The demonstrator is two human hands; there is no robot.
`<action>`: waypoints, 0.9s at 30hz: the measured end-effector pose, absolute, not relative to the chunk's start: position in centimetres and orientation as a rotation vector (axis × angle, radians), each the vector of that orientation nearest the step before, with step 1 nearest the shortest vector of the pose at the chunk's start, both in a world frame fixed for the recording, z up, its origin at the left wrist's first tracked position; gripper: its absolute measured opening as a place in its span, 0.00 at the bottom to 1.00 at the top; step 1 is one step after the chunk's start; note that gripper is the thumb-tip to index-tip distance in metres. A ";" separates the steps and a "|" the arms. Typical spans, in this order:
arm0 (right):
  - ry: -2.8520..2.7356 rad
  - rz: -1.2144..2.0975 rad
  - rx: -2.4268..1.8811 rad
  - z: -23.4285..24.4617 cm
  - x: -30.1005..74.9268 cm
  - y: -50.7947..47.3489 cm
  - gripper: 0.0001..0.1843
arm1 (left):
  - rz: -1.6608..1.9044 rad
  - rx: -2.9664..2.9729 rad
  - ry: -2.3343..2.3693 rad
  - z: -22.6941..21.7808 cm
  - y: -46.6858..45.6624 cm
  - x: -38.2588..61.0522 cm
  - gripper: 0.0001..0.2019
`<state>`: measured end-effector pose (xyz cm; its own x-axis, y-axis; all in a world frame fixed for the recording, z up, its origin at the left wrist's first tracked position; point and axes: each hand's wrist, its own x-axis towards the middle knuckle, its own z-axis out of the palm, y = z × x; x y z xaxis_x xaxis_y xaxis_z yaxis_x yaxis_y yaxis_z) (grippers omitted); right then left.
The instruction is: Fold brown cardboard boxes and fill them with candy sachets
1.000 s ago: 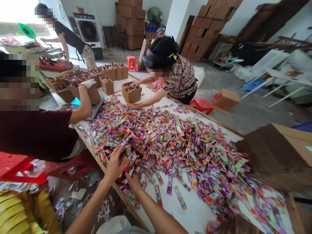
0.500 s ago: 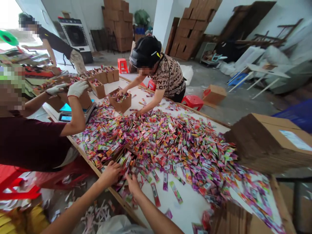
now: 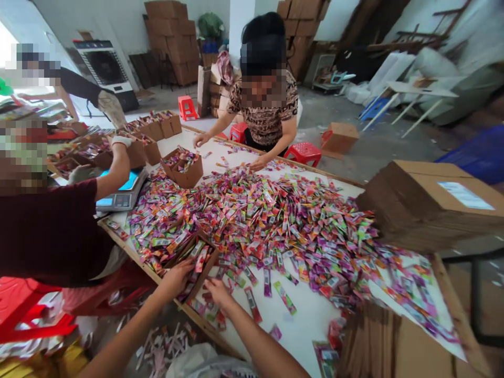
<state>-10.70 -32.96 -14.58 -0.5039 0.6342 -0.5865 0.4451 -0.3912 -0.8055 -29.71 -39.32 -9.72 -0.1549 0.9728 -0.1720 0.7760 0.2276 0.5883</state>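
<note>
Box sits on the table near its edge, beside the heap, with sachets inside. The left hand lies at the box's rim, fingers over the sachets; the right hand, loosely curled, is just beside the right wall. Whether either grips anything, I cannot tell. The box should be light but stiff enough to take by opposite walls; the sachets, soft, slick and quick to slide.

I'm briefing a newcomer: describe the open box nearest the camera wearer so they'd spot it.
Find the white, wood-edged table heaped with colourful packets. At its near edge, left of a bare patch, sits an open brown box holding packets. Unlike the filled boxes farther up, this one has the wearer's left hand and right hand at it.
</note>
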 end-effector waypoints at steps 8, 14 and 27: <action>-2.187 1.480 -1.647 -17.9 -1.8 -29.2 0.18 | 0.834 1.496 2.242 -6.6 -42.0 -26.3 0.14; -2.570 1.167 -1.665 -18.5 -2.2 -29.3 0.25 | 0.872 1.504 2.261 -6.5 -45.4 -24.8 0.13; -2.449 1.023 -0.858 -5.8 -6.1 -27.6 0.18 | 1.046 1.371 2.321 -6.5 -44.7 -24.3 0.15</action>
